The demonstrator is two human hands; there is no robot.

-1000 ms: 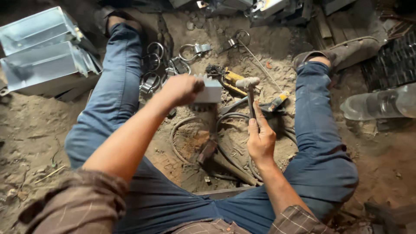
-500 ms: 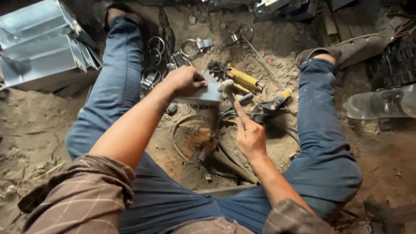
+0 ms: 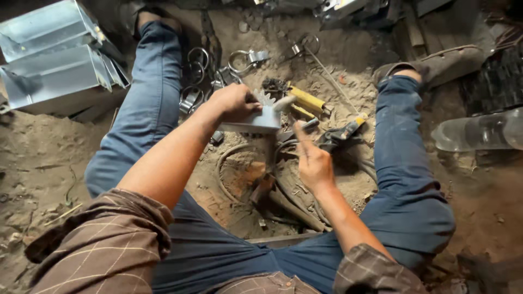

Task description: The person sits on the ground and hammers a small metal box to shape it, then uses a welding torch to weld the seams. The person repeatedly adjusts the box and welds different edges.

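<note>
A person in blue jeans sits on a dirt floor (image 3: 43, 158) with legs spread; the left hand (image 3: 235, 102) has its fingers closed around a small grey sheet-metal piece (image 3: 256, 121) with a toothed upper edge, held above the ground between the knees. The right hand (image 3: 311, 160) hovers just beside it, fingers loosely open and holding nothing; a hammer (image 3: 298, 99) with a yellow handle lies just beyond the piece, folded metal boxes (image 3: 52, 60) sit far left, and a clear plastic bottle (image 3: 479, 130) lies far right.
</note>
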